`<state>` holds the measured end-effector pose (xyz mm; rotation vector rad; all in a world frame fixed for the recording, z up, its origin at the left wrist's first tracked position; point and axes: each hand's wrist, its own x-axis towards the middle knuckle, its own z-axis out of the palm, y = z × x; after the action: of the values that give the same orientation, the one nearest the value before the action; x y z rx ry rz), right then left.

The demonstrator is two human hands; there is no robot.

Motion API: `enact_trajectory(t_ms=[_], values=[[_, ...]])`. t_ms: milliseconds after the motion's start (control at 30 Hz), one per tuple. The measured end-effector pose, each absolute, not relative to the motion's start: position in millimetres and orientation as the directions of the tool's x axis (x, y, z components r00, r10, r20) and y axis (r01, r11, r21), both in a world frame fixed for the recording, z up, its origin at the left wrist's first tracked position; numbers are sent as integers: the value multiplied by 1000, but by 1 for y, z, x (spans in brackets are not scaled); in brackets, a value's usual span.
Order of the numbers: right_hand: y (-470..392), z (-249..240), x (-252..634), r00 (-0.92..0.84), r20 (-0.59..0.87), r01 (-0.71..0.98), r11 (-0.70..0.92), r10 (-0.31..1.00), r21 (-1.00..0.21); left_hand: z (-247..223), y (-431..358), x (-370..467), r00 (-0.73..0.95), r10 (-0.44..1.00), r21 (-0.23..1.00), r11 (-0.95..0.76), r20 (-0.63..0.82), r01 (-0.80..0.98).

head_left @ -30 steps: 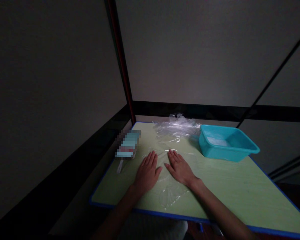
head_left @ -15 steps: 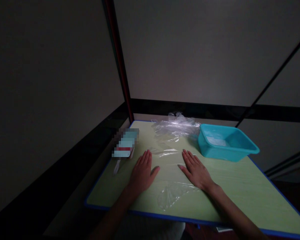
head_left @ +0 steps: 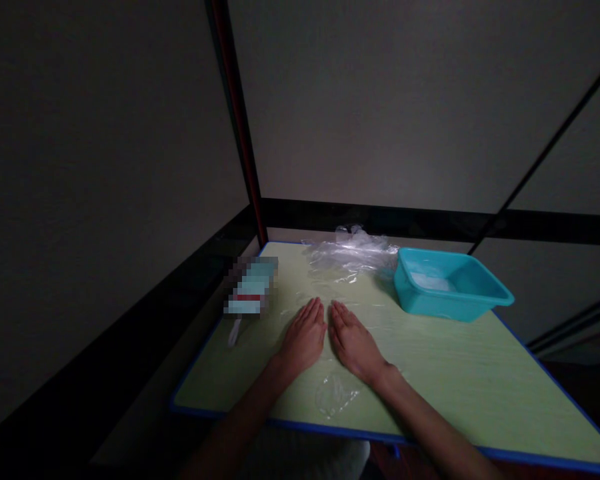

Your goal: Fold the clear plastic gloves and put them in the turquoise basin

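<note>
A clear plastic bag point(head_left: 337, 395) lies spread on the light green table point(head_left: 460, 393), its near end showing below my hands. My left hand point(head_left: 304, 333) rests flat on the bag's left part with the fingers stretched out. Just to its right, a small gap away, my right hand point(head_left: 355, 340) lies palm down on the plastic, fingers straight. Neither hand grips anything. The hands and forearms cover part of the bag.
Crumpled clear plastic bags point(head_left: 353, 257) are heaped at the table's back edge. A turquoise basin point(head_left: 455, 300) with something white inside stands at the back right. A blurred-out object point(head_left: 253, 287) with a whitish strap point(head_left: 235, 331) lies at the left edge. Walls stand behind and left.
Both hands have slid inward over the plastic, from well apart to nearly touching at the middle. Their thumbs, spread before, are now tucked in. The plastic between them looks less wrinkled.
</note>
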<state>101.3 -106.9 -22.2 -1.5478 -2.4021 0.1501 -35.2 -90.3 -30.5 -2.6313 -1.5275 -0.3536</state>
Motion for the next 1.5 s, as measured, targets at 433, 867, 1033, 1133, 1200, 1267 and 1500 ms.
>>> enact_trajectory(t_ms=[433,867,1033,1133,1200,1267,1500], values=[[-112,-38,118,-344,204,910,379,917,-168,-43,-83,-65,419,859,-10,-436,295,900],[-132,-47,198,-270,202,933,308,942,-187,-41,-80,-69,396,876,51,-425,277,904],[-127,-30,181,-209,193,892,268,959,-364,-26,-108,-52,367,860,106,-427,356,898],[-126,-20,147,-251,216,865,318,944,-387,-25,-132,-35,395,853,126,-458,340,880],[-127,-17,123,-315,208,847,373,926,-378,-29,-143,-27,432,853,128,-482,292,867],[-129,-18,105,-355,184,843,399,916,-361,-34,-149,-26,455,854,123,-494,252,861],[-137,-33,105,-364,174,878,400,915,-262,-42,-151,-34,485,828,59,-520,281,852]])
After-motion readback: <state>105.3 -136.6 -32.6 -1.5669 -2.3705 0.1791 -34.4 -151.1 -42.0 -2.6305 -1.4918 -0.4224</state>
